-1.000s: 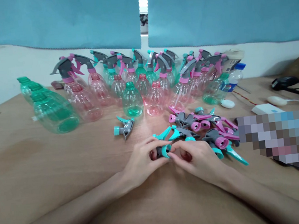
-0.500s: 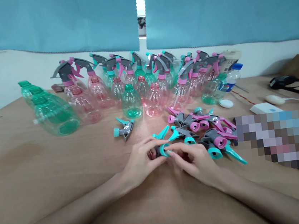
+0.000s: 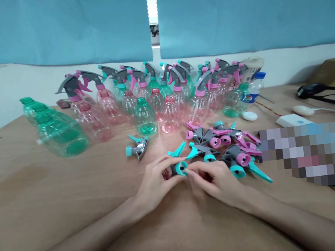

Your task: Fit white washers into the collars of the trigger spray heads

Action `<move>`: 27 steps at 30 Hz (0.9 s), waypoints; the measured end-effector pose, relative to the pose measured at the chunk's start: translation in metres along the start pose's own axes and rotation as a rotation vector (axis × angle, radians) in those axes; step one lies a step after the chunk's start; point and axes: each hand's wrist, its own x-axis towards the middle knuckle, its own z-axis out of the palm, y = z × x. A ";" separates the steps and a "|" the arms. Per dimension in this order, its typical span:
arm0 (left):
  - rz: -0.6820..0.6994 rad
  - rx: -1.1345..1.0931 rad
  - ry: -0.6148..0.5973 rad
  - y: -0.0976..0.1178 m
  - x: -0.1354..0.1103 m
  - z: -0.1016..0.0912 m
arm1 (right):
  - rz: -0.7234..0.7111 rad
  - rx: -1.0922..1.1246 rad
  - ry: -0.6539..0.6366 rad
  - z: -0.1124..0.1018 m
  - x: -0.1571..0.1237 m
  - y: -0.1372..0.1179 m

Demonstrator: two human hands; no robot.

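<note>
Fingers of the left hand point(image 3: 157, 181) pinch the sprayer point(image 3: 180, 167) low over the table point(image 3: 41, 188). Its long axis runs nine-to-three, collar facing three, trigger toward one. Right hand point(image 3: 216, 178) fingertips nip the collar. A pile point(image 3: 231, 150) lies at two o'clock.

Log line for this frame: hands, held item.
left hand: holds teal sprayer head | right hand: also grips it | loose sprayer heads: beside right hand

glossy plastic bottles point(image 3: 145, 118), matt wooden table point(image 3: 41, 188)
</note>
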 end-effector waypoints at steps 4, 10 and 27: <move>-0.019 -0.019 0.007 -0.002 0.001 0.000 | 0.001 0.075 0.004 0.004 -0.002 -0.001; 0.019 0.000 0.009 -0.001 0.000 0.001 | 0.111 0.118 0.004 0.004 -0.002 0.002; 0.241 0.227 0.252 0.009 0.039 0.008 | 0.045 0.165 0.011 0.006 -0.001 -0.001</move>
